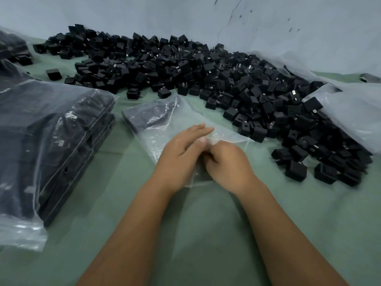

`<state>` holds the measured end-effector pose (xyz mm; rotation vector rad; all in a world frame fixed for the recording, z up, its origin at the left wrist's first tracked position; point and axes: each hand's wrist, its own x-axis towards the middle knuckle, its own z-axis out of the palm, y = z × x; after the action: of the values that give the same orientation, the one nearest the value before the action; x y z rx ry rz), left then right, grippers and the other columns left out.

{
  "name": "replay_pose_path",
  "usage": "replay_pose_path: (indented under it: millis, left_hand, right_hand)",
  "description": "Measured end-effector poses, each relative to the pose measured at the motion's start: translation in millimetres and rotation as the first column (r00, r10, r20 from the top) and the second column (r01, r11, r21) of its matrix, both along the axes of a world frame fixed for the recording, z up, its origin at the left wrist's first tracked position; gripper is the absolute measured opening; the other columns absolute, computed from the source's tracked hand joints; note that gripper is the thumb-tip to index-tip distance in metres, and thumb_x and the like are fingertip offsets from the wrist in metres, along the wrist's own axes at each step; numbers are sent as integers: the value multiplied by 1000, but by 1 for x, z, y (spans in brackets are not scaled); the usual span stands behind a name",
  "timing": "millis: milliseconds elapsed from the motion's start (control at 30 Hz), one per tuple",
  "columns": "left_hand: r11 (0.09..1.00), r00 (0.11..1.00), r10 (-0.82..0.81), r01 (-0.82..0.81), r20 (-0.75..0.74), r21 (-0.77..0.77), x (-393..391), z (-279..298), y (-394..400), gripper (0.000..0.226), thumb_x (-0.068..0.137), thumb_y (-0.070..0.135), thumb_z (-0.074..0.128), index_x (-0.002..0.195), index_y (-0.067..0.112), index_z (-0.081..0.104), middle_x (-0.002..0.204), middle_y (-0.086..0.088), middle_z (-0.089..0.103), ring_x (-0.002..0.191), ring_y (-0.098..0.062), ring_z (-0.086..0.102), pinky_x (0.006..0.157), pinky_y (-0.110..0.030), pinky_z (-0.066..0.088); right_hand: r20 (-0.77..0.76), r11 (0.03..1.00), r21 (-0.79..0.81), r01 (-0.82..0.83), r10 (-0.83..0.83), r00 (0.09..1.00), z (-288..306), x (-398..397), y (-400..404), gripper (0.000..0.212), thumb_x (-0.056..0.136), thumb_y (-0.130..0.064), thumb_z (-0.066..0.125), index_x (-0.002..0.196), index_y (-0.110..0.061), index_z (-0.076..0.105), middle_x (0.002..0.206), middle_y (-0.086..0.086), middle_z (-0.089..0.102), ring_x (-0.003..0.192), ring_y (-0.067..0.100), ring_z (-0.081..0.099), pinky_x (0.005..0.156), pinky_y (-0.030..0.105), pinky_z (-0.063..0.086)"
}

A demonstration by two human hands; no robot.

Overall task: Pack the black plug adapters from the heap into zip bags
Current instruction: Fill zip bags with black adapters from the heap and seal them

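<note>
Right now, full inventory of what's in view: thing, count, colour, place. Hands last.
heap of plug adapters: too many to count, black, across the far side of the table to the right edge
small zip bag: one, clear, centre, holds a few black adapters at its far end
large filled bag: one, clear, packed with black adapters, left
second filled bag: one, clear, far left corner, partly cut off
loose plastic sheet: one, translucent, right, over the heap's edge
table cover: one, green
wall: pale blue, cracked, behind
left hand: fingers straight, resting on the small zip bag
right hand: fingers curled, pinching the bag's near end
</note>
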<state>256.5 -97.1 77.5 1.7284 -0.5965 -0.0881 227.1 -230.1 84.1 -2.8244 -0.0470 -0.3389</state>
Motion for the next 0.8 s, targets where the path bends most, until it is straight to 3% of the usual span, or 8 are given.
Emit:
replay_pose_path:
  millis: [167,267,367,467,600,700,767,800]
  left_hand:
    - [995,986,-43,57,-160,82,2,-7,6,24,100,40,48,109,48,68,137,28,52,118,24,40,94,-4,29]
    - [992,985,-37,56,-169,111,2,-7,7,22,99,43,48,106,50,67,133,33,53,110,31,40,82,7,29]
    - [995,981,-22,40,-191,92,1,-7,7,20,99,43,49,108,49,66,132,34,53,105,32,41,84,1,30]
    - [995,982,-23,42,-188,94,3,-9,8,26,99,43,48,114,41,70,133,34,53,113,27,42,90,-5,29]
    - [994,984,-15,34,-179,103,4,-9,7,29,99,45,45,110,42,72,133,35,52,124,16,42,102,-15,29]
    - [992,987,-2,22,-160,126,5,-11,7,31,100,45,43,110,43,72,134,34,52,128,11,42,111,-24,28]
    - [991,988,2,19,-153,132,6,-12,7,32,101,45,42,110,42,72,134,33,52,128,10,43,114,-28,29]
    - [992,987,2,18,-160,124,7,-13,7,32,101,44,42,110,41,72,134,32,53,128,9,44,115,-30,29]
  right_hand:
    - [556,958,257,128,-255,791,2,-28,-20,17,71,2,46,63,-4,59,61,5,55,59,23,50,52,37,41]
    - [419,813,289,505,-582,697,0,-35,-46,29,73,2,47,93,-9,66,95,7,59,90,27,50,77,34,37]
    - [153,681,-17,732,-721,675,-7,-42,-66,40,79,-5,47,116,-15,57,123,9,45,116,29,34,95,38,26]
    - [125,688,-173,705,-695,708,-11,-41,-66,35,81,-9,47,113,-14,58,117,8,45,112,29,33,93,37,28]
    - [165,709,-148,689,-669,724,-13,-38,-60,33,81,-11,52,113,-15,59,111,9,45,105,28,37,89,35,29]
    - [292,762,265,591,-647,704,-8,-39,-58,39,84,-16,54,122,-20,59,115,4,46,105,18,44,93,30,38]
    - [444,804,515,298,-548,709,1,-39,-49,41,80,-9,55,118,-19,65,111,0,46,96,-1,46,88,10,38]
    - [543,848,503,165,-459,704,3,-40,-42,41,76,-6,55,114,-15,67,108,1,49,92,-3,47,84,6,37]
